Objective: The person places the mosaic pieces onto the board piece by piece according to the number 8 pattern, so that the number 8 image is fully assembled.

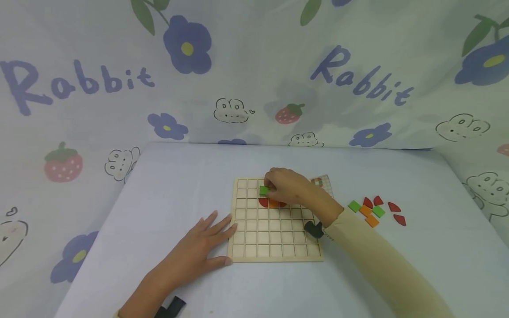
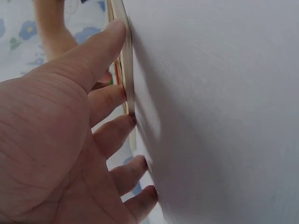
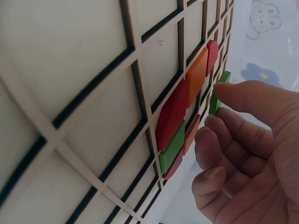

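Observation:
My right hand (image 1: pixel 288 186) pinches a green square tile (image 1: pixel 263 191) between thumb and fingertips, over the upper part of a wooden grid board (image 1: pixel 264 238). Close up in the right wrist view, that green tile (image 3: pixel 214 103) stands tilted against the grid. Beside it in the cells sit a red piece (image 3: pixel 172 114), an orange tile (image 3: pixel 197 77) and another green tile (image 3: pixel 172 147). My hand covers part of this group in the head view. Fingers spread, my left hand (image 1: pixel 200 245) rests on the table, its thumb and fingertips at the board's left edge (image 2: pixel 127 60).
Right of the board lie loose pieces: several red quarter-rounds (image 1: pixel 393 206), orange squares (image 1: pixel 371 221) and green squares (image 1: pixel 378 211). A printed pattern card (image 1: pixel 327 182) pokes out behind my right wrist. A patterned cloth (image 1: pixel 254 70) hangs behind the white table (image 1: pixel 179 176).

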